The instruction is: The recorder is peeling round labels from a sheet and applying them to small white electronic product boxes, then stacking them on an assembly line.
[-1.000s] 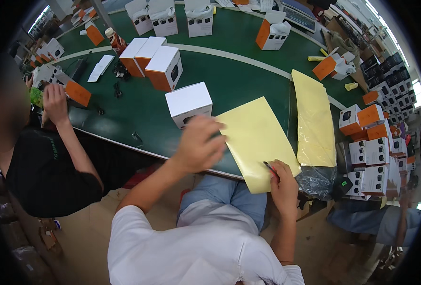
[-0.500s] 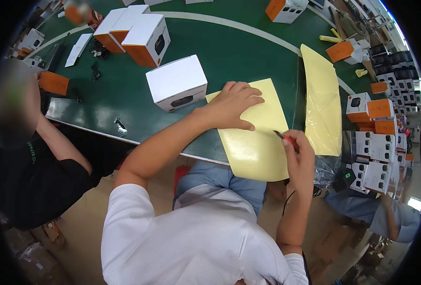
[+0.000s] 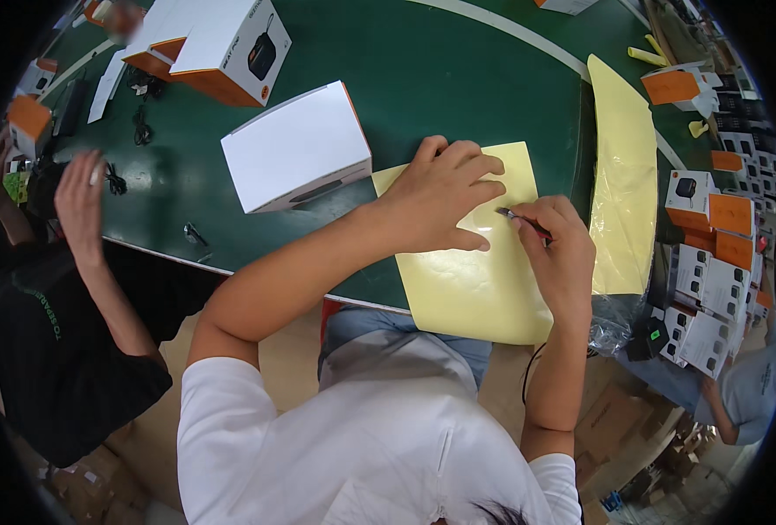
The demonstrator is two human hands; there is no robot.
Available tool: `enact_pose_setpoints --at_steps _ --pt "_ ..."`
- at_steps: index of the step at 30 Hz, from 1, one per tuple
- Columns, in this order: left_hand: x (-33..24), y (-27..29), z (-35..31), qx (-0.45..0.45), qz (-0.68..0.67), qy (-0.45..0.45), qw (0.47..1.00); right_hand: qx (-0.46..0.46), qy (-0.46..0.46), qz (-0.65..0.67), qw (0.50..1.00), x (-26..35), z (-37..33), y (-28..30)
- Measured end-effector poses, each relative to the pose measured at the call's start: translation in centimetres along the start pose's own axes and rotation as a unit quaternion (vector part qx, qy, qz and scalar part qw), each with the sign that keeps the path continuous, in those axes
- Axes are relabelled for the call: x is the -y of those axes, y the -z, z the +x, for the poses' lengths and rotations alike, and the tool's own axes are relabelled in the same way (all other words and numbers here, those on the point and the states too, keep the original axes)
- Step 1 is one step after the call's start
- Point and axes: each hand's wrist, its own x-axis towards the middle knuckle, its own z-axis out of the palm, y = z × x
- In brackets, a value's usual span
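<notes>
On the green table in front of me a glossy yellow sheet [image 3: 475,297] lies aslant, its near edge reaching past the table edge. My left hand [image 3: 445,199] rests on its upper part, fingers spread, holding nothing. Between the thumb and fingers of my right hand [image 3: 561,245] is a small red-handled knife [image 3: 509,213], its narrow tip pointing left. That tip is at the sheet, close to the left fingers; I cannot tell whether it touches. A white box [image 3: 296,144] with a device picture on its side stands left of the sheet.
More white and orange boxes [image 3: 230,52] stand at the far left. Right of the sheet lies a wrapped yellow stack [image 3: 624,184], with stacked boxes [image 3: 707,280] beyond. A co-worker's hand [image 3: 80,197] is at the left, near black cables [image 3: 141,131]. The table edge [image 3: 366,302] runs before me.
My right hand has moved up and left, bringing the knife closer to my left hand. The co-worker's hand has come into sight at the left. The whole view has shifted somewhat.
</notes>
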Motion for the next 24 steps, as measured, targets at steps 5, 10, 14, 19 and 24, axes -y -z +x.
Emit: enact_pose_setpoints --at_steps 5,10,14,19,24 --pt "0.0 -0.1 -0.1 0.0 0.003 0.004 1.0 -0.006 0.002 -0.041 0.999 -0.3 0.4 -0.3" --pt "0.1 -0.1 -0.1 0.014 -0.005 0.015 1.0 0.007 0.002 -0.029 1.0 -0.4 0.3 -0.4" --pt "0.0 0.0 -0.1 -0.005 -0.007 0.008 1.0 0.015 0.004 -0.019 1.0 -0.5 0.3 -0.4" --pt "0.0 -0.2 -0.1 0.004 -0.006 0.013 1.0 0.007 -0.001 -0.022 1.0 -0.4 0.2 -0.7" --pt "0.0 -0.1 -0.1 -0.002 -0.003 0.006 1.0 -0.046 0.027 -0.102 0.993 -0.1 0.0 -1.8"
